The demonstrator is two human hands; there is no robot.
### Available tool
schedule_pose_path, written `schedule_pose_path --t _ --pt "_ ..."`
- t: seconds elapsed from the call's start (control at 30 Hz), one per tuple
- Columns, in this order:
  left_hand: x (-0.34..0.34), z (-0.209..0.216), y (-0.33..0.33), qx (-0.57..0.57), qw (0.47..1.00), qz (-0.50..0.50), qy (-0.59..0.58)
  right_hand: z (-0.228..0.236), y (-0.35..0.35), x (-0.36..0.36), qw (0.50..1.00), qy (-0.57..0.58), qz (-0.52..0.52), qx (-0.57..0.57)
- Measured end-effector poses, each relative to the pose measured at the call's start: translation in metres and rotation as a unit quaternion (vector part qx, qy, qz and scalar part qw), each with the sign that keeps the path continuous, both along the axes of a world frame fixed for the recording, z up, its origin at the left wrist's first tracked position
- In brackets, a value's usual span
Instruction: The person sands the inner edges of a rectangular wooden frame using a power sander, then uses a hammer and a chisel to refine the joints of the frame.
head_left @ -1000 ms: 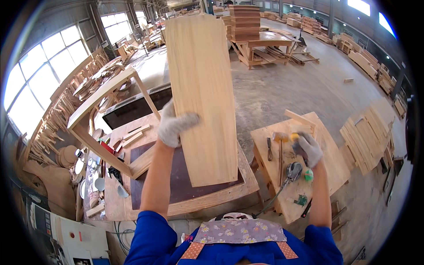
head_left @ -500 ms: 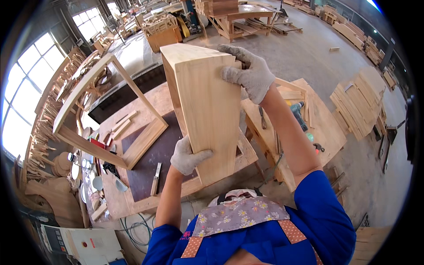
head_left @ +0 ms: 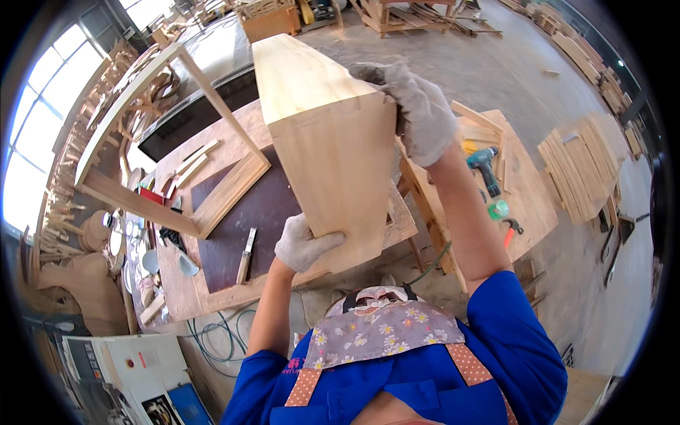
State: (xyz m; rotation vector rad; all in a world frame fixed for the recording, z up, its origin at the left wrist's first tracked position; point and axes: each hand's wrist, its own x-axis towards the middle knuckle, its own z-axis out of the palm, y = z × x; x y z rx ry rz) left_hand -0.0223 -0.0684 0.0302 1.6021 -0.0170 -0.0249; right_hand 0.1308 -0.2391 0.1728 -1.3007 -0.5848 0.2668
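Note:
A pale wooden box [head_left: 329, 163], shaped like a drawer with jointed corners, is held up tilted in front of me above the workbench. My left hand [head_left: 306, 244], in a grey work glove, grips its lower left edge with the thumb on the front board. My right hand [head_left: 425, 117], also gloved, clasps the upper right corner, its fingertips partly hidden behind the wood. Below and left of the box lies a chisel [head_left: 246, 256] on a dark board [head_left: 234, 212]. A wooden frame [head_left: 212, 92] stands on the bench to the left.
A second bench [head_left: 528, 212] at right bears a cordless drill [head_left: 484, 168], a roll of green tape [head_left: 498, 210] and a hammer [head_left: 511, 231]. Stacked boards [head_left: 581, 166] stand beyond it. A white machine [head_left: 134, 375] and a coiled hose [head_left: 212, 343] are at lower left.
The box has tipped, showing more of its upper side. My right hand has shifted slightly right and rolled round the corner; my left keeps its hold.

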Motion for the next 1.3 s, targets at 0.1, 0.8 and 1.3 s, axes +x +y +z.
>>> schedule_pose_path --t 0.1,0.8,1.3 --pt "0.002 -0.002 0.001 0.028 0.999 0.005 -0.02 -0.005 0.006 0.002 0.998 -0.062 0.003 -0.023" --pt "0.004 0.005 0.01 0.052 0.997 -0.001 -0.049 -0.013 -0.009 -0.009 0.997 -0.064 -0.033 -0.003" --pt "-0.007 0.025 0.029 0.311 0.946 0.055 -0.068 -0.072 -0.086 -0.021 0.969 0.23 0.036 0.086"
